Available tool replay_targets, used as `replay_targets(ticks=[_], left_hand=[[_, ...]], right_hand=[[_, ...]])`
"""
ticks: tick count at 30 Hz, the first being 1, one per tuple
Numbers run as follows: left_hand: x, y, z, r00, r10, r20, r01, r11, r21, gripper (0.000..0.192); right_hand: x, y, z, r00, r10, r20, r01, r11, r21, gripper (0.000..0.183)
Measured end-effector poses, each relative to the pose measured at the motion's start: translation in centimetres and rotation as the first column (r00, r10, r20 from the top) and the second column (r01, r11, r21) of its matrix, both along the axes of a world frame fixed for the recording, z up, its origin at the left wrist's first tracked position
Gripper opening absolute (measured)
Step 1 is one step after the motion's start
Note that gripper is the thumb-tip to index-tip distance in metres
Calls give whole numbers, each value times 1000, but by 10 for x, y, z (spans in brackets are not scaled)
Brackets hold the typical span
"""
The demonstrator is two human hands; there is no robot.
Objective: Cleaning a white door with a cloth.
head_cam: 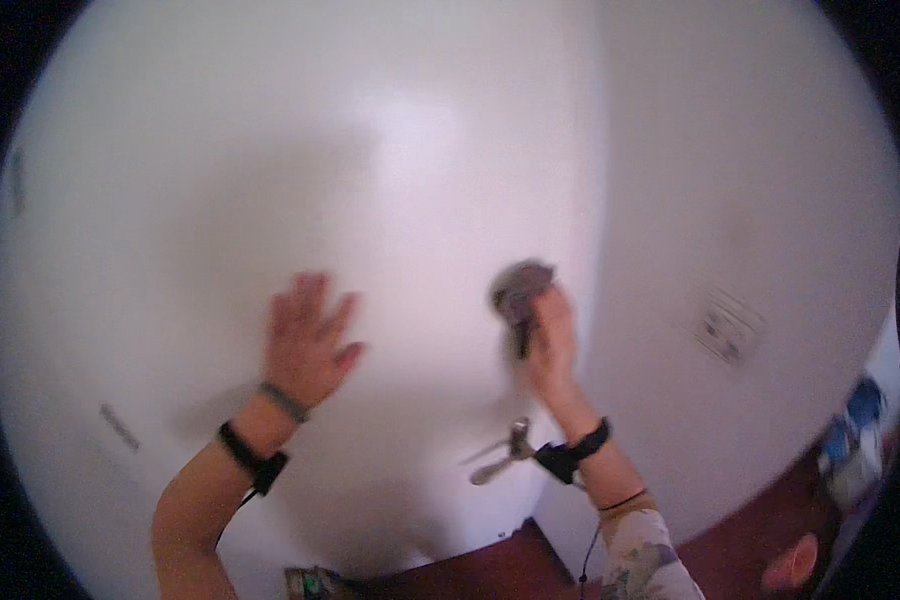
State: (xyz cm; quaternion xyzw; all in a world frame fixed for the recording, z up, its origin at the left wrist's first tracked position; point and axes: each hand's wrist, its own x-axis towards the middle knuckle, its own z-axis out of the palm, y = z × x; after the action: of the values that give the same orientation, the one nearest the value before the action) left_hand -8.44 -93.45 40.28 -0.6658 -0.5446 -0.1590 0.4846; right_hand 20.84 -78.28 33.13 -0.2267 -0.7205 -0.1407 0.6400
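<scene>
A smooth white door (420, 225) fills most of the view before me, with a metal lever handle (499, 461) low on its right side. My left hand (307, 337) is spread flat, palm towards the door and fingers apart, holding nothing. It casts a shadow; whether it touches the surface I cannot tell. My right hand (551, 341) grips a crumpled grey cloth or pad (521, 292) against or close to the door, near its right edge and above the handle. Blur hides the exact kind of the grey item.
Two hinges (120, 427) show along the left side. On the wall (682, 187) to the right sits a socket or switch plate (726, 328). Dark red flooring (465, 574) lies below. Blue and white items (851, 450) and part of a person (793, 562) appear at lower right.
</scene>
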Motion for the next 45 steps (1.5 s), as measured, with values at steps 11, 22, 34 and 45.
replay_targets(ticks=[11,22,34,45], left_hand=[[87,-17,57,986,-161,-54,164,984,64,60],[-7,-147,13,937,158,311,-182,982,47,60],[6,-156,27,942,74,326,-107,991,84,63],[-86,-205,-29,889,143,436,-161,987,6,65]], right_hand=[[-70,-76,336,925,-230,-303,346,841,415,31],[-53,-112,348,916,-186,356,-33,849,528,27],[-218,-236,336,817,90,569,-348,865,362,22],[-211,-202,502,977,-45,-210,177,719,672,21]])
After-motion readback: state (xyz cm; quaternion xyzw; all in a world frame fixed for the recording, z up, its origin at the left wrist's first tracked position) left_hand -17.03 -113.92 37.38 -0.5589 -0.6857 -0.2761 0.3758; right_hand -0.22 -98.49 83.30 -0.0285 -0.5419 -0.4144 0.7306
